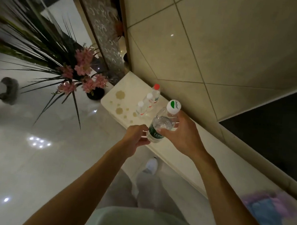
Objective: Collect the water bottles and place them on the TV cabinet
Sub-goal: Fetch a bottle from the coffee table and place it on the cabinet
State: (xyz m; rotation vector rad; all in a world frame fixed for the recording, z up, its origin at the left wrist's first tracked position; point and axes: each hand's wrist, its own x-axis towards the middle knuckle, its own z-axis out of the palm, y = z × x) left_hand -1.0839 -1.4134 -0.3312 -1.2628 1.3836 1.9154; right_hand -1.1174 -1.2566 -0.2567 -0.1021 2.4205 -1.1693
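Note:
A clear water bottle [162,124] with a green label and a white-and-green cap is held tilted above the edge of the cream TV cabinet [182,149]. My right hand [181,135] grips its upper body with thumb and fingers. At the bottle's lower end my left hand [136,134] has its fingers curled against the base. Three more bottles stand in a row on the cabinet's far end: a red-capped one [155,92] and two white-capped ones [149,100] [141,108].
A dark TV screen [271,132] hangs on the tiled wall at right. A flower arrangement in a dark pot [95,93] stands on the glossy floor left of the cabinet. Another person's slippered foot [8,90] is at far left. A blue-purple cloth [268,207] lies on the cabinet at right.

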